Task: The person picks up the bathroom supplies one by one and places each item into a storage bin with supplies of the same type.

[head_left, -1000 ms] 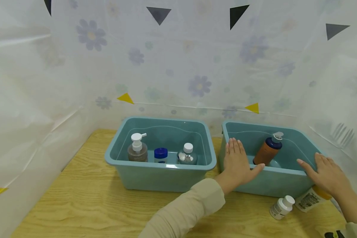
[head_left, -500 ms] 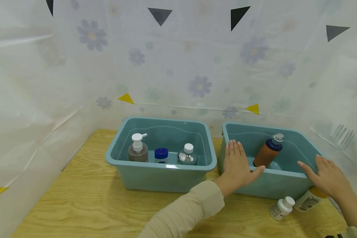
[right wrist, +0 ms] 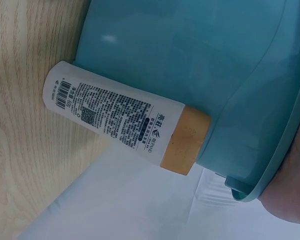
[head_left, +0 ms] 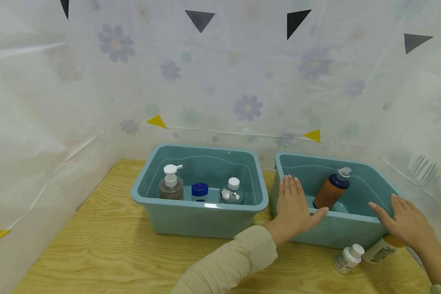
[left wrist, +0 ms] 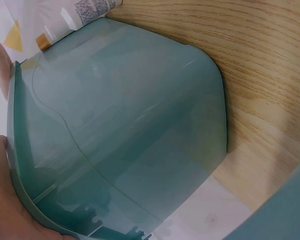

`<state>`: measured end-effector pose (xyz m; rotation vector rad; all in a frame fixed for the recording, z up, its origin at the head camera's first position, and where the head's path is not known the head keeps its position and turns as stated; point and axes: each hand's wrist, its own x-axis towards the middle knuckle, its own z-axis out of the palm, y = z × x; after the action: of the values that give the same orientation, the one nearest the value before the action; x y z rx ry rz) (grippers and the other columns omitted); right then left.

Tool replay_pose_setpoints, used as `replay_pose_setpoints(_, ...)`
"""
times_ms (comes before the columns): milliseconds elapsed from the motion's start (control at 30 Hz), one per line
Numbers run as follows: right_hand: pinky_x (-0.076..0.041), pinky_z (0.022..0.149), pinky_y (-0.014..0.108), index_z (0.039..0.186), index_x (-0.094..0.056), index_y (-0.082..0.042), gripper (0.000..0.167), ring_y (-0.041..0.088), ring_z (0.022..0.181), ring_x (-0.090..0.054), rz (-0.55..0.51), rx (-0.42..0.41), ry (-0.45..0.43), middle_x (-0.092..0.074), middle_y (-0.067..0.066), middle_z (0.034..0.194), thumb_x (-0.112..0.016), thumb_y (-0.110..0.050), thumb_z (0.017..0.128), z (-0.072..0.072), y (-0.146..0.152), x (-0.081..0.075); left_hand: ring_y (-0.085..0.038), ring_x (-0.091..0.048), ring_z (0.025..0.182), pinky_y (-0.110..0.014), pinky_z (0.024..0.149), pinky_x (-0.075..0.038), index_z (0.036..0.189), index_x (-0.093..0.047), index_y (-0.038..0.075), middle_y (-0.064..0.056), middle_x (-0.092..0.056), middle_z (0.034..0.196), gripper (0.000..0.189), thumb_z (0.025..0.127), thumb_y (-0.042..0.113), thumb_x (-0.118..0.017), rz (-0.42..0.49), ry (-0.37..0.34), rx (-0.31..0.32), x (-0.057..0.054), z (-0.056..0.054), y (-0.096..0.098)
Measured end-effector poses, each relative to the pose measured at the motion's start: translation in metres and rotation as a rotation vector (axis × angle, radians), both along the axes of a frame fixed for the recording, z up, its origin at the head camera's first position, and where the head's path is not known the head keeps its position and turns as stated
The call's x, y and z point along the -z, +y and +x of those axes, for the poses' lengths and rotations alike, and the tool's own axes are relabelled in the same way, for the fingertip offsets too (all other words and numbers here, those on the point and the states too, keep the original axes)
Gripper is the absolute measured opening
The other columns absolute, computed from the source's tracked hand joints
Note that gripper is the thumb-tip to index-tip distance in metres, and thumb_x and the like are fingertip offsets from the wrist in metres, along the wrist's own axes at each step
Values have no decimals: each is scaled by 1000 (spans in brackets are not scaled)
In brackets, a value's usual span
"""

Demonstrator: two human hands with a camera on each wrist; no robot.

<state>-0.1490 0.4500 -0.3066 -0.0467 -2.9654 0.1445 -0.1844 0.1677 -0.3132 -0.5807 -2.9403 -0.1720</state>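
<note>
In the head view, the right-hand teal plastic tub with a rolled rim (head_left: 330,230) sits on the yellowish wood-grain worktop (head_left: 114,245), touched by 2 hands. The left hand (head_left: 292,208) lies across its left rim, fingers straight and thumb spread along the front; the right hand (head_left: 411,220) rests over its right front corner, fingers extended rather than curled. Inside it leans an amber-brown pump bottle with a navy collar (head_left: 329,194). Outside its front wall are a small white plastic bottle with a white cap (head_left: 348,258) and a white bottle with an orange cap (head_left: 380,251). To its left stands a matching teal tub (head_left: 202,218) with 3 containers.

For steady handling, I would press evenly on both sides so the pump bottle does not slide, and keep the right wrist off the orange cap.

In the left wrist view, the tub's outer wall fills the middle; print on the white bottle above it is too blurred to read.

In the right wrist view, that bottle slants against the tub's wall. Its brand appears to read "REPAND", with a barcode, a QR code and dense Chinese text too fine to make out.
</note>
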Motion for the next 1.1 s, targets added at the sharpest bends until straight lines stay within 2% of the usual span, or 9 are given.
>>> replay_pose_setpoints(200,-13,97,71,130,-13,31,85,67,116,-18,-6,-5,23,-19,54,127,-34,-44,98,1,0,2,-17,-9,145,-28,117,-14,150,-12,14,-5,-11,157,94,83,78,-12,-13,7,-7,0,2,0)
replay_pose_setpoints(733,-7,101,70,131,-11,30,85,66,120,-13,-9,1,16,-17,53,130,-33,-45,99,4,0,4,-17,-10,145,-27,117,-14,150,-12,14,-4,-12,157,93,83,78,-13,-13,11,-16,-1,8,-2)
replay_pose_setpoints(1100,-3,104,67,131,-10,31,84,66,121,-11,-9,-2,14,-15,53,130,-32,-44,99,6,0,4,-17,-9,145,-27,117,-14,150,-11,14,-4,-11,157,92,83,77,-12,14,9,-8,0,9,-2)
